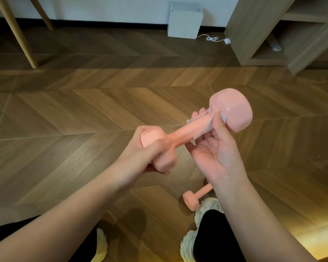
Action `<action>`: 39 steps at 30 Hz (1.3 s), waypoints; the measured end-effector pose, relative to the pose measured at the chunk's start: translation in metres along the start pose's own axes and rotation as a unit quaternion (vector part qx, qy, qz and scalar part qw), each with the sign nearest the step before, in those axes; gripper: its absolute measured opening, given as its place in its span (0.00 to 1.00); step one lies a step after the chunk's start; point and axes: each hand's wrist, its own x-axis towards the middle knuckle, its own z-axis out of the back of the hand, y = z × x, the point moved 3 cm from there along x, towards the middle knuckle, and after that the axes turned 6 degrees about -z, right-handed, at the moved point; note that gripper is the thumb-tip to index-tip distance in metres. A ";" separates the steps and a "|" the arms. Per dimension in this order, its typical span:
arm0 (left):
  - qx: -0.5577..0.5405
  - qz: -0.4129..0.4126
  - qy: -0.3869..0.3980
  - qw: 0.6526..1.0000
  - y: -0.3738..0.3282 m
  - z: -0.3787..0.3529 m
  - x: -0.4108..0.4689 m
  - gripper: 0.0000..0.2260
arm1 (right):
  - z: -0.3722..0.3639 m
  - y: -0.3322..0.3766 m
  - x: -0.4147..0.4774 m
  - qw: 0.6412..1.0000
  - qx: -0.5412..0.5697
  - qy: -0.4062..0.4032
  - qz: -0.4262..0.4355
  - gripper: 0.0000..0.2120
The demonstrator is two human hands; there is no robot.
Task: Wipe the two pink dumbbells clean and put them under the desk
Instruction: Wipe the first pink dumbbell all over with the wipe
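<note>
Pink dumbbell [184, 132] held up between both hands
Fingers of the left hand [151, 154] curl round its near head; thumb and fingers of the right hand [216, 148] pinch a white wipe [191, 121] round the handle; the second dumbbell [192, 200] lies on the floor [83, 110] beneath the right wrist.

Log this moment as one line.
step: wiping | left hand: grips dumbbell end | right hand: holds wipe round handle | other dumbbell: on floor by shoe | stowed: none

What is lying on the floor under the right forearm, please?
A second pink dumbbell: one head and part of its handle show beside a white sneaker; the right forearm covers its other end.
</note>
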 end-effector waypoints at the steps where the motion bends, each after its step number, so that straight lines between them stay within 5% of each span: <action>1: 0.049 -0.049 -0.022 0.997 -0.003 0.000 0.000 0.29 | 0.001 -0.001 0.001 1.000 0.002 -0.016 -0.005 0.20; 3: 0.204 -0.178 -0.055 0.961 -0.009 0.001 -0.002 0.28 | 0.003 -0.002 0.002 0.999 0.004 -0.041 -0.016 0.22; 6: 0.380 -0.368 -0.019 0.848 -0.008 0.005 -0.001 0.34 | 0.005 -0.005 0.003 0.998 0.007 -0.058 -0.024 0.25; 8: 0.441 -0.433 0.002 0.787 -0.007 0.008 0.000 0.35 | 0.006 -0.005 0.003 0.998 0.013 -0.060 -0.026 0.25; 10: 0.451 -0.453 0.001 0.769 -0.008 0.007 0.001 0.34 | 0.004 -0.004 0.003 0.998 0.015 -0.058 -0.021 0.24; 13: 0.354 -0.382 -0.007 0.854 -0.003 0.007 0.004 0.39 | 0.004 -0.002 0.003 0.998 0.014 -0.067 0.006 0.21; 15: 0.223 -0.215 -0.002 0.951 0.008 0.005 0.007 0.43 | 0.004 0.000 0.003 0.997 0.017 -0.076 0.024 0.26; 17: 0.073 -0.033 0.032 0.996 0.018 -0.002 0.005 0.45 | 0.004 0.002 0.003 0.996 0.023 -0.082 0.032 0.28; 19: -0.063 0.085 0.077 0.991 0.021 -0.003 0.005 0.46 | 0.006 0.003 0.003 0.995 0.025 -0.085 0.034 0.27; 22: -0.090 0.094 0.089 0.987 0.016 0.000 0.007 0.36 | 0.008 0.004 0.003 0.995 0.019 -0.087 0.035 0.28; 24: -0.032 0.018 0.068 0.997 0.011 0.003 0.009 0.33 | 0.007 0.005 0.004 0.996 0.016 -0.084 0.031 0.27; 26: 0.126 -0.146 0.052 0.980 0.002 0.009 0.010 0.31 | 0.006 0.005 0.005 0.996 0.014 -0.082 0.025 0.25; 29: 0.398 -0.379 0.059 0.833 -0.011 0.017 0.008 0.36 | 0.006 0.004 0.004 0.997 0.024 -0.073 0.018 0.25; 30: 0.419 -0.396 0.061 0.815 -0.011 0.019 0.009 0.39 | 0.005 0.004 0.003 0.997 0.027 -0.069 0.019 0.26; 32: 0.346 -0.300 0.069 0.886 -0.007 0.020 0.012 0.44 | 0.006 0.005 0.002 0.997 0.029 -0.067 0.027 0.26; 34: 0.182 -0.101 0.096 0.973 0.002 0.012 0.012 0.46 | 0.007 0.007 0.001 0.996 0.027 -0.075 0.037 0.26; 36: 0.034 0.034 0.126 0.991 0.015 0.005 0.009 0.50 | 0.008 0.009 0.002 0.996 0.028 -0.081 0.039 0.24; 39: -0.083 0.081 0.128 0.985 0.011 0.001 0.012 0.51 | 0.009 0.009 0.002 0.996 0.025 -0.077 0.038 0.24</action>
